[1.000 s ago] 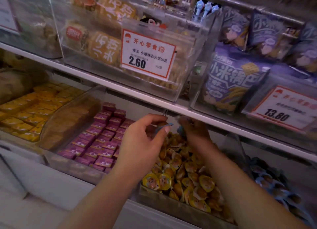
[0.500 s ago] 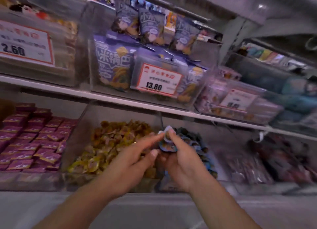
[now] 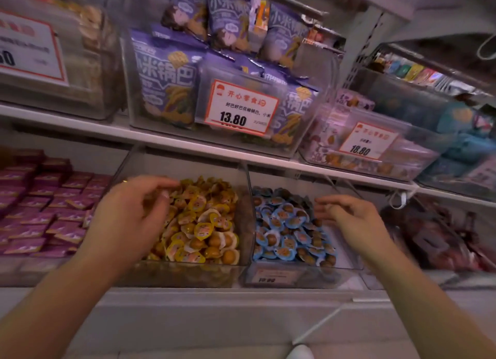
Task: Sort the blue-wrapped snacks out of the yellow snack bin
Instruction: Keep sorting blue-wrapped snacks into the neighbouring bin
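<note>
A clear bin (image 3: pixel 188 274) on the lower shelf holds a heap of yellow-wrapped snacks (image 3: pixel 206 224). Right beside it a second clear bin (image 3: pixel 290 276) is filled with blue-wrapped snacks (image 3: pixel 284 229). My left hand (image 3: pixel 128 219) hovers over the left part of the yellow heap, fingers loosely curled, with nothing visible in it. My right hand (image 3: pixel 351 219) hangs over the right edge of the blue heap, fingers relaxed and slightly blurred, holding nothing I can see. No blue wrapper shows among the visible yellow snacks.
Purple flat packets (image 3: pixel 40 205) fill the bin to the left. Dark red packs (image 3: pixel 434 237) lie to the right. The upper shelf (image 3: pixel 188 143) overhangs the bins, carrying purple snack bags (image 3: pixel 166 79) and price tags (image 3: pixel 241 109). A shelf lip runs along the front.
My hands were together pinching a blue snack above the bins; now they are apart, left over the yellow bin, right over the blue bin, and both are empty. The view has swung right.
</note>
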Motion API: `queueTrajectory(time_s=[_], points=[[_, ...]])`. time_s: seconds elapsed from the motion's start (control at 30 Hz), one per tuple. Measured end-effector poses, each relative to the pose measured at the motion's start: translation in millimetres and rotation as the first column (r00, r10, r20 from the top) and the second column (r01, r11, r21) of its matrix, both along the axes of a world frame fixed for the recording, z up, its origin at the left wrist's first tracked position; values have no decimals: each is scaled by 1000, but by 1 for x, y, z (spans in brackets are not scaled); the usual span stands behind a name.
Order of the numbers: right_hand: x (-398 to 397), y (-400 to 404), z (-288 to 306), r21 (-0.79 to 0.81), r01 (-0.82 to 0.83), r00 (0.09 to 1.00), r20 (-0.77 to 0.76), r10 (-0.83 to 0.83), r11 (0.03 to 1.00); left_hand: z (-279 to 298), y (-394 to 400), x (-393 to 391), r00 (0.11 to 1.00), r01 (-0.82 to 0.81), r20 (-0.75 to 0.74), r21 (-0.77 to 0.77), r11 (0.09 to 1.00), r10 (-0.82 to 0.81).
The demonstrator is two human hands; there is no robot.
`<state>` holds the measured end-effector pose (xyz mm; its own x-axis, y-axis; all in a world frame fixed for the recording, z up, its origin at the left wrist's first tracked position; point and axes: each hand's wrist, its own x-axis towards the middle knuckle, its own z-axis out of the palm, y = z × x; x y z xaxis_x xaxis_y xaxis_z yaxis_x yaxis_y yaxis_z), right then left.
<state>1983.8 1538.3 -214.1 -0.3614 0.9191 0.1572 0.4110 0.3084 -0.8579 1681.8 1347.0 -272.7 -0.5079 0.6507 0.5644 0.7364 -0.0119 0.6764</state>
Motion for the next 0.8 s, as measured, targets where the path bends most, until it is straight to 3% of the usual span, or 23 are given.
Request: queueTrajectory(time_s=[0.1,0.17,0.23,0.27,0.33,0.43,0.53,0.63,0.7,0.73,0.8], points=[[-55,-44,4,82,-310,951,28,309,947,3,-11,-31,983,-169,-78,-27,985,167],[-102,-74,0,-30,-565,809,178,561,824,-4,-17,-53,965,-261,-26,-124,957,260],[-146,-93,-10,-181,-716,598,341,726,675,-12,-23,-65,940,-263,161,-220,939,301],[-165,-99,-16,-252,-731,521,395,757,634,-15,-26,-68,920,-228,265,-242,943,290],[-194,-103,-24,-425,-653,473,417,776,627,-20,-29,-70,902,-145,364,-250,957,231],[-215,-99,-37,-670,-540,490,241,838,509,-23,-32,-70,932,-47,335,-277,960,142],[-233,-102,-52,-769,-529,429,124,895,359,-23,-29,-72,950,-44,274,-352,935,148],[-258,-103,-70,-737,-576,366,154,918,354,-22,-28,-72,951,-42,271,-364,930,149],[-273,-92,-76,-717,-571,355,222,908,399,-22,-30,-74,951,-20,281,-362,932,130],[-277,-83,-75,-665,-590,375,277,885,458,-22,-32,-75,951,-7,287,-363,932,119],[-280,-56,-68,-495,-615,499,358,789,614,-22,-36,-76,951,16,293,-360,933,97]])
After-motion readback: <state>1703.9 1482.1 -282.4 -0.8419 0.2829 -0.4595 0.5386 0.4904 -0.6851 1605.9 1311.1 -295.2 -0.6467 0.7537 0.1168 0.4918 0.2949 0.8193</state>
